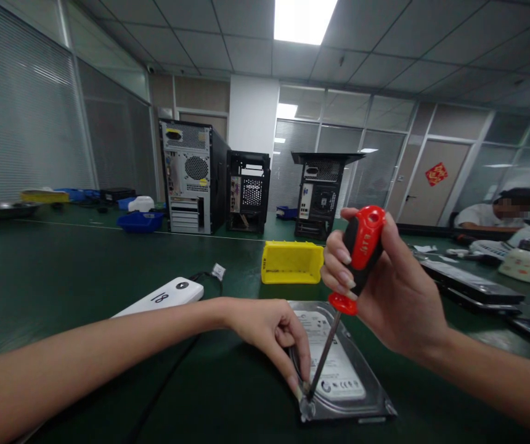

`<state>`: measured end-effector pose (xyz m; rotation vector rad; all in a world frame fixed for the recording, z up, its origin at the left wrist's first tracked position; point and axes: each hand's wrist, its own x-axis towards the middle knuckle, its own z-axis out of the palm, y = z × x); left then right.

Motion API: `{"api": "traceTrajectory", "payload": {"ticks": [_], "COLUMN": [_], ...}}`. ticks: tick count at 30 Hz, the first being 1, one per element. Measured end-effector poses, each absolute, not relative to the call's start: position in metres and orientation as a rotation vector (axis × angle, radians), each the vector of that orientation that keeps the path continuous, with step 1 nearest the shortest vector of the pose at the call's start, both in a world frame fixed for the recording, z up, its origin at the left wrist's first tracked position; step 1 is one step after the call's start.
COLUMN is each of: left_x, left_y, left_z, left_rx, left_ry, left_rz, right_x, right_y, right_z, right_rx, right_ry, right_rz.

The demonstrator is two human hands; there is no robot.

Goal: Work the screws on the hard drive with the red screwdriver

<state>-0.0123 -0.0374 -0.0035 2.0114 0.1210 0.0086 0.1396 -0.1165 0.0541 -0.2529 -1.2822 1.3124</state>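
A hard drive [357, 364] lies flat on the green table with its white label up. My right hand [394, 290] is wrapped round the red and black handle of a screwdriver [324, 357], which leans with its shaft pointing down. The tip meets the drive's near left corner. My left hand [274, 339] reaches across the drive's left side, its thumb and index finger pinched together at that same corner beside the tip. Whatever sits between those fingertips is too small to make out.
A yellow bin [291, 264] stands behind the drive. A white power strip [163, 296] with a black cable lies left. Several computer cases [195, 179] line the back. More drives [472, 283] are stacked at right, and a person [491, 216] sits beyond.
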Motion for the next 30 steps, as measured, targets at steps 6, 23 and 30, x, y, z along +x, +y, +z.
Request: {"api": "traceTrajectory", "payload": {"ticks": [6,23,30], "left_x": [-0.012,-0.013,-0.013], "left_y": [-0.036,-0.037,-0.036], "left_z": [-0.004,-0.004,-0.007], "left_rx": [2.005,2.02,2.04], "left_ry": [0.106,0.12,0.118], "left_rz": [0.003,0.024,0.048], "right_x": [0.141,0.141,0.138], "right_y": [-0.116,-0.128,-0.13], "right_z": [0.053,0.058,0.06], "right_rx": [-0.25,-0.247,-0.225], "right_ry": [-1.285,-1.418,-1.451], "right_rz": [1.311,1.276,1.278]}}
